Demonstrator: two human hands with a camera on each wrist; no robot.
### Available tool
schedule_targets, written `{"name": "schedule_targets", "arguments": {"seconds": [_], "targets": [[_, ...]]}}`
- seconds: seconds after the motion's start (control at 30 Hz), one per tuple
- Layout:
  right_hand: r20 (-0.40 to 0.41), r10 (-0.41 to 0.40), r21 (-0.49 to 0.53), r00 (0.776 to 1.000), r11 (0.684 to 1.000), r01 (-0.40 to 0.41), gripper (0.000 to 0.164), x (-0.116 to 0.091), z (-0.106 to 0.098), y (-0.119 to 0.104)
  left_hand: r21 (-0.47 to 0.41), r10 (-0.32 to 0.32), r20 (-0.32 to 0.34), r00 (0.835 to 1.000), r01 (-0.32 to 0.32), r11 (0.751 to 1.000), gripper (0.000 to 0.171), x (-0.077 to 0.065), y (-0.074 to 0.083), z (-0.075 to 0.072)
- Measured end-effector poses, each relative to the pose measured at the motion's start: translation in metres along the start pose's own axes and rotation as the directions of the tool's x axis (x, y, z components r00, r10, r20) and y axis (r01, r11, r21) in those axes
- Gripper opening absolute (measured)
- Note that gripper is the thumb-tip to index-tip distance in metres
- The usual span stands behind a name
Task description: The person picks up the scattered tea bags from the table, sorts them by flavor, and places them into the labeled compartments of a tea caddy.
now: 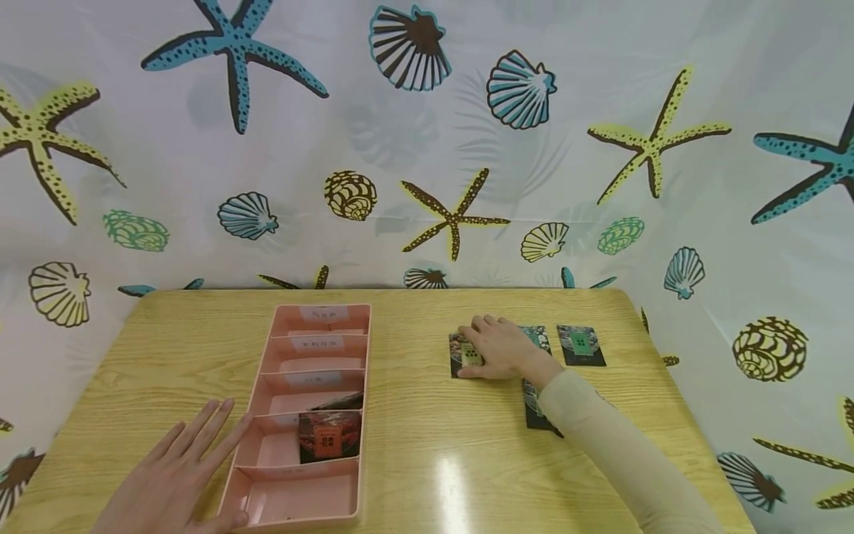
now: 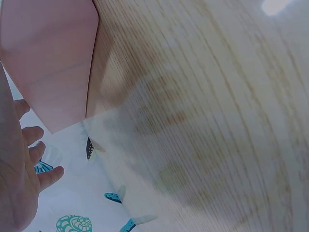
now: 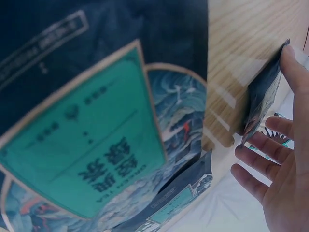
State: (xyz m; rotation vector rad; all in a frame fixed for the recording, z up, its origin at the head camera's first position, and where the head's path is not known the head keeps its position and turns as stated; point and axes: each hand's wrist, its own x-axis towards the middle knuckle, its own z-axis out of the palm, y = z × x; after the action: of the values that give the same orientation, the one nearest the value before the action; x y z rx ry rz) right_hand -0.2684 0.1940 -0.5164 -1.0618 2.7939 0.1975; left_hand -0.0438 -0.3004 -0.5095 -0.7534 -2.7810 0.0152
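Observation:
My right hand [image 1: 503,348] pinches a tea sachet [image 1: 471,356] with a yellowish label, thumb at one edge and fingers at the opposite edge. In the right wrist view this sachet [image 3: 263,99] stands at a slant by the tabletop. Close to that wrist are a green tea sachet [image 3: 116,140] with a teal label and a second teal-labelled sachet [image 3: 176,203] behind it. My left hand [image 1: 176,467], fingers straight and spread, lies at the near left side of the pink divided box [image 1: 365,348], fingertips at its rim.
A red-labelled sachet [image 1: 328,437] lies in the box's fourth compartment from the back, and a dark sachet [image 1: 343,402] leans in the third. White labels mark several compartments. Another green-labelled sachet [image 1: 582,345] lies at the right of the wooden table [image 1: 427,460]. A shell-patterned curtain [image 1: 454,148] surrounds it.

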Motion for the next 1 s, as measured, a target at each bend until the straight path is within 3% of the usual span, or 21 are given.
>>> {"name": "schedule_targets", "arguments": {"seconds": [0.27, 0.53, 1.0], "targets": [[-0.012, 0.004, 0.013, 1.0, 1.0, -0.004, 0.089, -0.001, 0.0, 0.001, 0.0, 0.014, -0.011, 1.0, -0.014, 1.0, 0.121, 0.0, -0.001, 0.002], [-0.091, -0.018, -0.016, 0.996, 1.0, 0.016, 0.079, 0.002, 0.002, 0.003, 0.016, 0.011, 0.0, 1.0, -0.011, 1.0, 0.122, 0.0, -0.001, 0.001], [-0.224, 0.002, 0.057, 0.975, 0.998, 0.011, 0.037, 0.007, -0.01, -0.002, 0.011, 0.006, 0.016, 1.0, -0.006, 1.0, 0.121, 0.001, -0.001, 0.002]]}}
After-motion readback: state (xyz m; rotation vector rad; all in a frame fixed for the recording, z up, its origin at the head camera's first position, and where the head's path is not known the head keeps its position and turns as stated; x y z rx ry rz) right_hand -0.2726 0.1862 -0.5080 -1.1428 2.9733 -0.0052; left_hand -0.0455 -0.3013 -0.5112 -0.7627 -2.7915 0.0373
